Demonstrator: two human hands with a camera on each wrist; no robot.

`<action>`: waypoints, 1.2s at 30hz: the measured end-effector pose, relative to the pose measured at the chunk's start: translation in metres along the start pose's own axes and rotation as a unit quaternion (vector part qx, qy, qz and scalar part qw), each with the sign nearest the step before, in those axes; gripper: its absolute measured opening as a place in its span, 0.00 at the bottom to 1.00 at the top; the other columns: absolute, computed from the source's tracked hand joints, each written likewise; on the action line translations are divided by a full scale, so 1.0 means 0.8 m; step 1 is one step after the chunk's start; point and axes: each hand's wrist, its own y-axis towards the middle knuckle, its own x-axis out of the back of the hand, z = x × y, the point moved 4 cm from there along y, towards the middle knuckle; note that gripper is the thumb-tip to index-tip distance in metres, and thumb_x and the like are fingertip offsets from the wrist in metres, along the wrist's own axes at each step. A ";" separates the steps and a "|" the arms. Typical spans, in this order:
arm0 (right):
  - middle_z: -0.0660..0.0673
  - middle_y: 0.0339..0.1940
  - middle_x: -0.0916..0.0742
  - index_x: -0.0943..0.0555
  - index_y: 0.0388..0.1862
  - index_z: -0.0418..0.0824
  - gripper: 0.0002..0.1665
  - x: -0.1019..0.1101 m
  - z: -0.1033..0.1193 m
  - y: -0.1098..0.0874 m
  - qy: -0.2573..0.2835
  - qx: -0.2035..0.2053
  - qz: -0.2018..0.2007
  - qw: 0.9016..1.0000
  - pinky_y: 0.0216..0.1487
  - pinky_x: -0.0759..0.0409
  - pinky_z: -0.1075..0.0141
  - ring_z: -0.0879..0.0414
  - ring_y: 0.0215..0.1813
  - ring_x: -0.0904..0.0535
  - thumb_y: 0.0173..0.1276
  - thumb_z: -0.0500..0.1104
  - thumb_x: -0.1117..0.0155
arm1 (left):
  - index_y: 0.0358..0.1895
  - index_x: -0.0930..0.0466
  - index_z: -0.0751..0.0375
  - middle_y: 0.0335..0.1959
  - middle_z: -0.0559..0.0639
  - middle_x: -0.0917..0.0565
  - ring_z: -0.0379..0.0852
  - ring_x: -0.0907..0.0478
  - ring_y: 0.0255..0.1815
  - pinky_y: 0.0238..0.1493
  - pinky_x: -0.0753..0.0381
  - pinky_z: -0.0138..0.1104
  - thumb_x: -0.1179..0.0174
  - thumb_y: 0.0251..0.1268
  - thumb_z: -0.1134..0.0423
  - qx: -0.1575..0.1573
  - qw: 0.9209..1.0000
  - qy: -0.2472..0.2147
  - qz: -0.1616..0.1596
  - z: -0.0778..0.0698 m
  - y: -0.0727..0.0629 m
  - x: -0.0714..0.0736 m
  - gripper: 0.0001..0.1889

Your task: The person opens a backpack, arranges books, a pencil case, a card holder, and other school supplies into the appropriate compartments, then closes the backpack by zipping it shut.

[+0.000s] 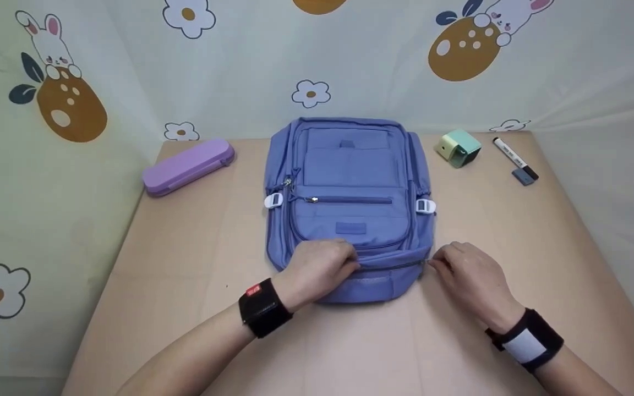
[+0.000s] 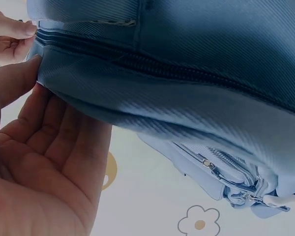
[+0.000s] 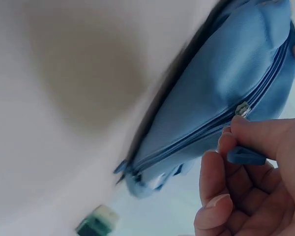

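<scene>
– While both my hands are occupied, fire away, but keep it quick pls.

– OK. Where's the backpack (image 1: 350,165), approx.?

– Mid worktop (image 1: 185,269), lying w/ its front side up. It's blue, w/ a white buckle (image 1: 274,201) on the L side & another on the R.

– And your left hand (image 1: 317,272)?

– Over the lower front of the bag. My thumb & fingers pinch the fabric edge next to the lower zip (image 1: 388,267), thumb on one face, fingers underneath.

– Right hand (image 1: 474,280)?

– Just off the bag's lower R edge. Thumb & index grip the blue pull tab (image 3: 246,156) of that zip, right up by the metal slider (image 3: 243,108); the other fingers are curled below.

– What else is on there?

– Purple case (image 1: 187,168), far L, set at an angle, well apart from the bag. Far R, nearer the bag, a small mint-green & yellow box (image 1: 459,148). Further R, a white marker (image 1: 512,155) w/ black ends, & a small grey block (image 1: 523,176) by its near end; touching or not, can't tell.

– Backdrop?

– Pale cloth (image 1: 251,71) w/ rabbits, flowers, etc.
</scene>
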 end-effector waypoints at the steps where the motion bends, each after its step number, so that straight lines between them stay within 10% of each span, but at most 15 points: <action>1: 0.51 0.29 0.15 0.15 0.33 0.44 0.06 0.000 -0.003 -0.001 0.002 -0.006 0.001 1.000 0.34 0.20 0.57 0.55 0.34 0.20 0.63 0.36 0.25 | 0.37 0.12 0.49 0.32 0.40 0.14 0.40 0.16 0.30 0.28 0.17 0.36 0.35 0.71 0.55 0.000 1.000 0.001 0.002 0.000 0.000 0.000 0.06; 14: 0.54 0.30 0.15 0.14 0.34 0.47 0.07 0.004 -0.007 -0.004 0.015 -0.019 0.005 1.000 0.33 0.21 0.59 0.60 0.33 0.20 0.63 0.37 0.23 | 0.46 0.14 0.53 0.38 0.44 0.16 0.43 0.19 0.35 0.30 0.19 0.36 0.33 0.67 0.45 -0.018 0.995 0.038 0.085 -0.029 0.026 0.009 0.16; 28: 0.54 0.30 0.15 0.14 0.34 0.47 0.07 0.002 -0.005 -0.005 0.016 -0.008 -0.008 1.000 0.31 0.22 0.62 0.60 0.31 0.21 0.61 0.40 0.21 | 0.32 0.16 0.51 0.27 0.44 0.17 0.43 0.20 0.26 0.19 0.21 0.38 0.35 0.64 0.61 -0.068 0.983 0.160 0.062 -0.071 0.063 -0.028 0.03; 36: 0.52 0.32 0.14 0.13 0.35 0.47 0.05 0.001 -0.020 0.001 0.014 -0.029 0.016 0.999 0.33 0.20 0.58 0.57 0.34 0.18 0.64 0.40 0.23 | 0.29 0.20 0.53 0.23 0.44 0.19 0.44 0.20 0.23 0.18 0.19 0.40 0.40 0.66 0.66 -0.048 0.988 0.125 0.075 -0.065 0.064 -0.029 0.07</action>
